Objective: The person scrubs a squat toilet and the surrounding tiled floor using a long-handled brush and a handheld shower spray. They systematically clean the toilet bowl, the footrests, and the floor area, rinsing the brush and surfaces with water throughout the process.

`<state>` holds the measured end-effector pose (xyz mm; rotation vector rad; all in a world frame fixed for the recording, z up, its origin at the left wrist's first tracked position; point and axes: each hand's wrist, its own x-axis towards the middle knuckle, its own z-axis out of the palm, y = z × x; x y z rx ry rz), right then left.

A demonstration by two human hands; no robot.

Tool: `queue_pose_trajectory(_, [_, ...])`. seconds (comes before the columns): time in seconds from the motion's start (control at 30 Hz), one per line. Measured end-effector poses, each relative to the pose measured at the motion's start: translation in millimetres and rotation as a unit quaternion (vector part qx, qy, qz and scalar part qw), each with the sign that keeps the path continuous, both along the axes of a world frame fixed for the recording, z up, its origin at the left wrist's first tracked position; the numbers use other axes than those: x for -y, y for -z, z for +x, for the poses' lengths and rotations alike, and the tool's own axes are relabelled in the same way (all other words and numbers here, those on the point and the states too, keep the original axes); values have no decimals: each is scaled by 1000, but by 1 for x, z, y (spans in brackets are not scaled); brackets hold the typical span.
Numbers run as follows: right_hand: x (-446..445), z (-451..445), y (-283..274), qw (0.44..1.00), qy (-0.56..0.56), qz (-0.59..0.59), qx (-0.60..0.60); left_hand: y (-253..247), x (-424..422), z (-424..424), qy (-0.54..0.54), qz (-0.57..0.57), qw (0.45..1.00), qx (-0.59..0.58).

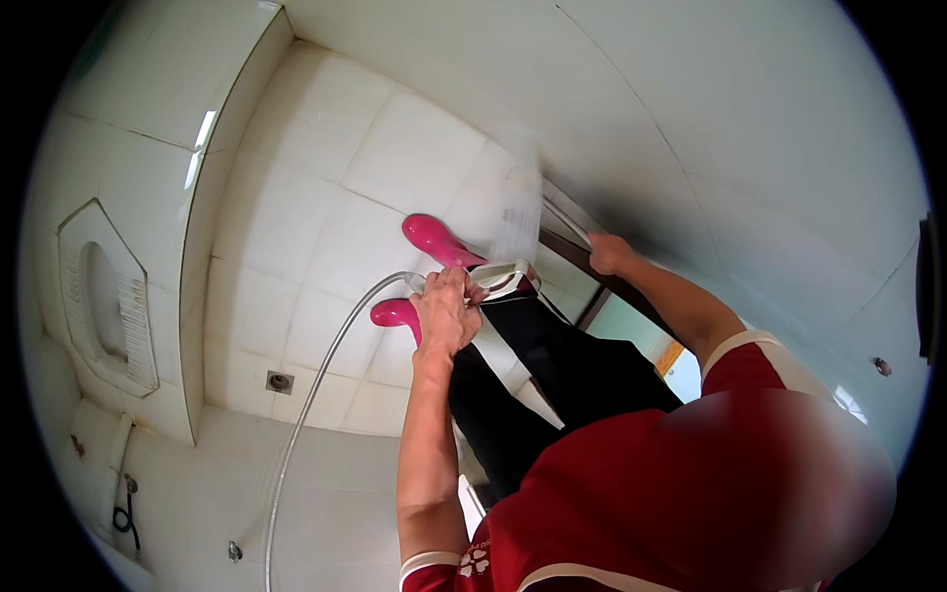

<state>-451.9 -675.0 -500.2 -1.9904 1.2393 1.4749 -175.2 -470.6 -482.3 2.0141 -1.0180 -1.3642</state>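
Note:
My left hand [447, 307] is wrapped around the handle of a white hand shower [507, 277]. A flexible metal shower hose [311, 392] curves away from its grip end. Water spray [518, 214] leaves the shower head and reaches the floor beside the wall. My right hand [610, 253] is closed on a thin pale rod [568, 214] by the base of the wall; its far end is lost in the spray and blur. Below the shower are my pink rubber boots [436, 240], standing on the tiled floor [296, 244].
A squat toilet [107, 296] is set in a raised tiled step [196, 244] on the left. A square floor drain [280, 382] lies near the lower wall, which carries a metal tap [234, 551]. Beside my right arm is a dark door frame [584, 266].

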Motion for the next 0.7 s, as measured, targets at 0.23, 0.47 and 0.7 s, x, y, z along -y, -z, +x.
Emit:
queue_pose_trajectory(0.23, [-20, 5, -28, 898, 427, -68, -78, 10, -5, -17, -43, 15, 999, -11])
queue_pose_trajectory(0.47, [-14, -80, 43, 669, 734, -109, -40, 29, -14, -27, -141, 4, 989, 55])
queue_pose_trajectory(0.7, [-69, 88, 91, 561, 811, -42, 158, 50, -36, -33, -159, 65, 977, 123])
